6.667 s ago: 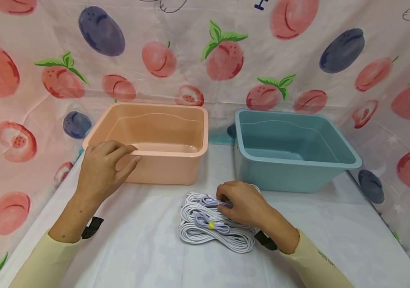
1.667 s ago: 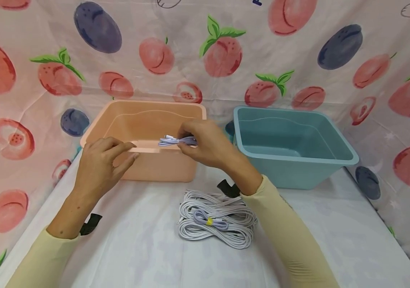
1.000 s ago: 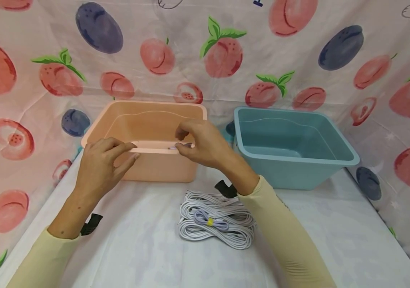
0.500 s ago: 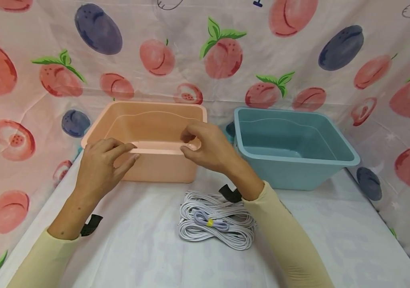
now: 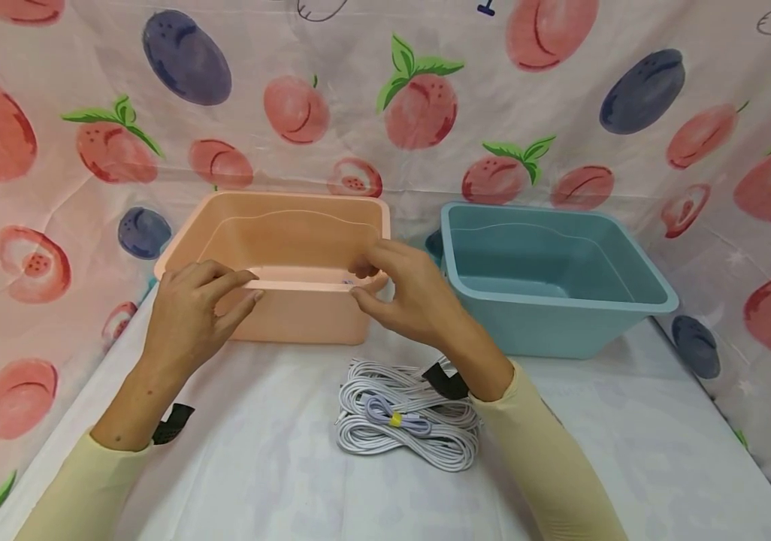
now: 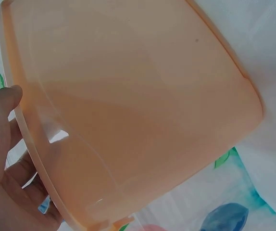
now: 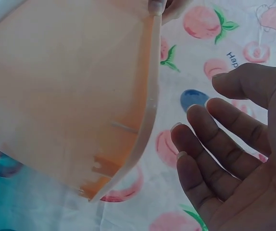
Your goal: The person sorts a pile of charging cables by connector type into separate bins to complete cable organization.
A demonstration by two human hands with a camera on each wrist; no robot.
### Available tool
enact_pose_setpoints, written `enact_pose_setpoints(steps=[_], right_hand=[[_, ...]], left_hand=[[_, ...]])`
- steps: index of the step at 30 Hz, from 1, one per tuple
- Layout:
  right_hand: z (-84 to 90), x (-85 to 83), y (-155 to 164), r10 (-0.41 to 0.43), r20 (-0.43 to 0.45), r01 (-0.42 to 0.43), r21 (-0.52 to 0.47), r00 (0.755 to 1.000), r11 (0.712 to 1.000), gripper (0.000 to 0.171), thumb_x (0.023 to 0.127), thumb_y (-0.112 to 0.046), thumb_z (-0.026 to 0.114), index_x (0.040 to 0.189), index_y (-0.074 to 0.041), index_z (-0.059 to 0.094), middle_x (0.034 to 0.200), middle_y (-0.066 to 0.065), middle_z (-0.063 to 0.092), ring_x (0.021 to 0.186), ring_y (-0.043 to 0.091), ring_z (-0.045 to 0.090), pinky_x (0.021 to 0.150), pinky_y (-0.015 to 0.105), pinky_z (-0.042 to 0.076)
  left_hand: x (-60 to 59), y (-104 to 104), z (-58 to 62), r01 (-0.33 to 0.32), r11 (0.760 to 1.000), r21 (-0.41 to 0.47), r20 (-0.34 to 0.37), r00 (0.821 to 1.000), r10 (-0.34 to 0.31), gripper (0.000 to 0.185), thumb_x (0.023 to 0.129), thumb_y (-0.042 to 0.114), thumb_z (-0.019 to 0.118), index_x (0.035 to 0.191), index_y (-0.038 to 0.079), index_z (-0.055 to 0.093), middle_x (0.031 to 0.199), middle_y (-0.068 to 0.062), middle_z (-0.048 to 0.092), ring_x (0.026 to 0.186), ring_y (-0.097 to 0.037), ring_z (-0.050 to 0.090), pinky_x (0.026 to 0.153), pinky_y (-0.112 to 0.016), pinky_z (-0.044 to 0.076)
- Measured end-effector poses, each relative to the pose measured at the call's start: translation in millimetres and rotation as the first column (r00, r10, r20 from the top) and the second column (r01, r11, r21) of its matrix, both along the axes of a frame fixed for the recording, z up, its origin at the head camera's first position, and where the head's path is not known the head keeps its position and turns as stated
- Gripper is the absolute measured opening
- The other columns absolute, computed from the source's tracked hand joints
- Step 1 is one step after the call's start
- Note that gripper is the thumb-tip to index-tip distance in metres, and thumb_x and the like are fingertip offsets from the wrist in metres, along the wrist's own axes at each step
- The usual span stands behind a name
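Right hand (image 5: 412,297) withdrawn, empty; cable inside peach bin (image 5: 304,312).

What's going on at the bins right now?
A person's left hand grips the front rim of the peach bin. The right hand hovers empty at that bin's right front corner, fingers relaxed. A pile of coiled white cables lies on the table; the blue bin looks empty.
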State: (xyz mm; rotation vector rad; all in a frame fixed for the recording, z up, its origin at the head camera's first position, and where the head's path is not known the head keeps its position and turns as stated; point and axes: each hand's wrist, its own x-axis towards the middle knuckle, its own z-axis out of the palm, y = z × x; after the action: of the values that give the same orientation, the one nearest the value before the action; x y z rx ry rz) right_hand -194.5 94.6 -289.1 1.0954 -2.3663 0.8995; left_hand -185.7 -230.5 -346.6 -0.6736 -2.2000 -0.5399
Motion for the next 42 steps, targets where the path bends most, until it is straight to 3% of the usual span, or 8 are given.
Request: enact_pose_setpoints(steps=[13,42], right_hand=[[-4.8,27.9,15,-0.001,-0.003,0.001,-0.021,1.000,1.000,0.018,0.091,-0.011,0.081,0.107,-0.011,0.074,0.102,0.001,0.070,0.095,0.015,0.064,0.085,0.030,0.056],[-29.7,66.3,41,-0.034,0.025,0.033,0.032,0.999,0.999,0.023,0.088,-0.016,0.086,0.106,-0.014,0.073,0.101,-0.005,0.069,0.092,0.013,0.065,0.081,0.030,0.059]], left_hand=[[-0.3,0,-0.4,-0.005,1.000,0.000,0.002,1.000,0.005,0.023,0.085,0.021,0.088,0.103,0.008,0.083,0.089,-0.008,0.069,0.085,-0.032,0.065,0.082,-0.055,0.044],[2.5,2,-1.6,-0.007,1.000,0.011,0.026,1.000,0.007,0.023,0.088,0.017,0.088,0.108,0.006,0.083,0.092,-0.009,0.070,0.085,-0.031,0.063,0.082,-0.054,0.043]])
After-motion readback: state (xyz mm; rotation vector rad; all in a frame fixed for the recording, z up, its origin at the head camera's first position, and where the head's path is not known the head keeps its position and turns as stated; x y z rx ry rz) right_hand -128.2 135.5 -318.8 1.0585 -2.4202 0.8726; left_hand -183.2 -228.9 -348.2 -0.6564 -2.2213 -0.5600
